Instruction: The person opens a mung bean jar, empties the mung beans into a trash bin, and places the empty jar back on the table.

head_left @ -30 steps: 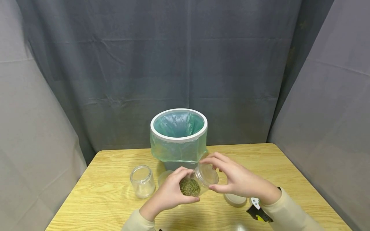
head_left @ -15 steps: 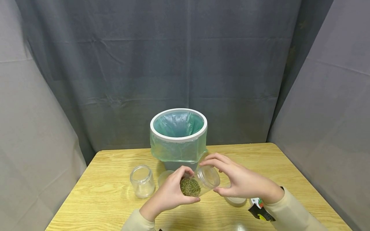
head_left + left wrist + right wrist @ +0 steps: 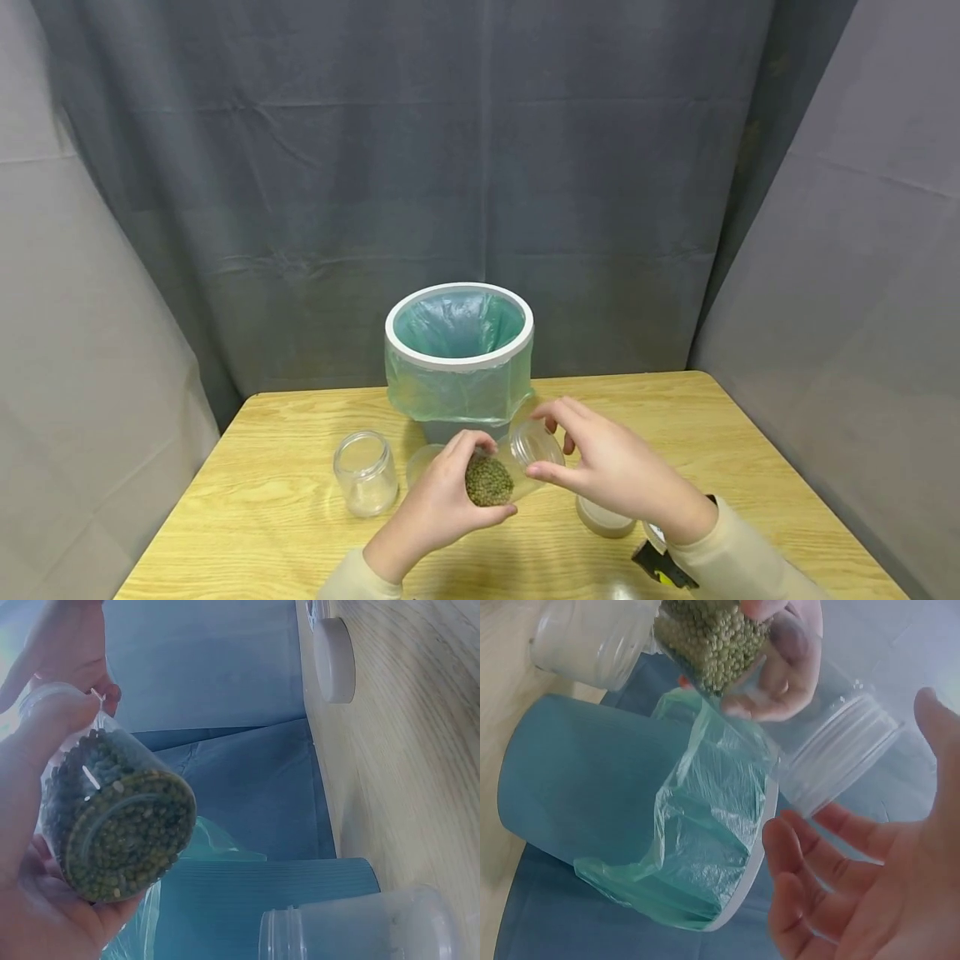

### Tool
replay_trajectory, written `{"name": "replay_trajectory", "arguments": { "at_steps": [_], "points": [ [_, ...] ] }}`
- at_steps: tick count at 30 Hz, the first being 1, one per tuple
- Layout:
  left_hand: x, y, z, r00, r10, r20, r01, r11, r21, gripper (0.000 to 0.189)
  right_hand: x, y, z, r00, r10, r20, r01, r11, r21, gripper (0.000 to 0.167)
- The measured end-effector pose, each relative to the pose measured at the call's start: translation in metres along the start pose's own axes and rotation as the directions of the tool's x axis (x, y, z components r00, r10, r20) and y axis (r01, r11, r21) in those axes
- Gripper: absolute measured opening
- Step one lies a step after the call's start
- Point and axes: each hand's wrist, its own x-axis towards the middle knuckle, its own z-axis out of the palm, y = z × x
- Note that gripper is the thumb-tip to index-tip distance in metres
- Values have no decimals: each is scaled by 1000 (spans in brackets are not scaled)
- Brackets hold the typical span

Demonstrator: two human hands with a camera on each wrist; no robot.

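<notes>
My left hand (image 3: pixel 442 504) grips a clear jar (image 3: pixel 112 787) partly filled with small green beans (image 3: pixel 489 482), tilted with its ridged mouth end up to the right. The beans lie toward the jar's base. My right hand (image 3: pixel 600 462) curves around the mouth end, thumb on the near side in the head view. In the right wrist view the fingertips are right at the jar's rim, while the thumb (image 3: pixel 937 720) stands apart from it. Left of the hands, a second clear jar (image 3: pixel 366 473) stands upright without a lid.
Behind the hands stands a bin (image 3: pixel 459 363) with a white rim and a green plastic liner. A pale round lid (image 3: pixel 603 517) lies on the wooden table (image 3: pixel 255 492) below my right hand. Another clear round container (image 3: pixel 418 460) is partly hidden behind my left hand. Grey curtains surround the table.
My right thumb has come away from the jar's side and now overlaps the mouth end in the head view. The right hand has turned slightly; the left keeps its grip.
</notes>
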Motion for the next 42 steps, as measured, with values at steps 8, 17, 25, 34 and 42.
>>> {"name": "replay_trajectory", "arguments": {
  "at_steps": [8,17,25,34,42],
  "points": [
    [-3,-2,0,1000,6,-7,-6,1000,23,71,0,0,8,999,40,-18,-40,999,8,51],
    [-3,-4,-1,1000,-5,16,5,999,-34,69,-3,4,5,997,-82,13,81,996,41,50],
    [-3,-8,-5,998,-11,62,16,996,-91,69,-6,8,1,975,-216,54,214,976,46,58],
    [-4,-11,-8,994,14,110,0,993,-122,67,-5,16,-1,899,-436,39,436,900,30,68],
    [-5,-11,-8,992,27,122,-10,990,-137,67,-8,17,-1,886,-463,30,462,886,46,73]
  ]
}}
